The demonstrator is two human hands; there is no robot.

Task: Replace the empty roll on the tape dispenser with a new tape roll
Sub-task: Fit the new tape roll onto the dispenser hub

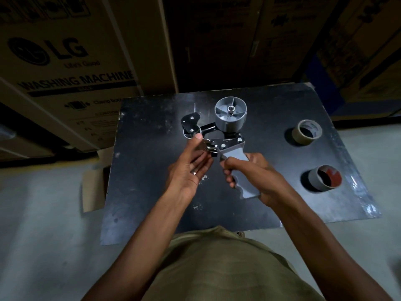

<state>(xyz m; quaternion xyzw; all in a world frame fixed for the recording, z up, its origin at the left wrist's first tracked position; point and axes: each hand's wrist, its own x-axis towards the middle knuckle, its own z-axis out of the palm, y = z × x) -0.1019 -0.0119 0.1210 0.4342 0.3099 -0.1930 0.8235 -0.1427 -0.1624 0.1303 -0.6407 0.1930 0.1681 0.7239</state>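
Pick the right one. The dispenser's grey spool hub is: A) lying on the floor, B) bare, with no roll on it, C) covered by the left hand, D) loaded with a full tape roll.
B: the grey hub shows its spokes and bare wall, while both rolls, the tape roll and the empty core, sit on the black board.

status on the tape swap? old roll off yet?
Done: the dispenser's hub is bare, and an empty core stands on the black board. In hand: right hand grips the dispenser handle; left hand touches the metal front end with open fingers. Left: the new tape roll sits untouched on the board, not yet mounted or threaded.
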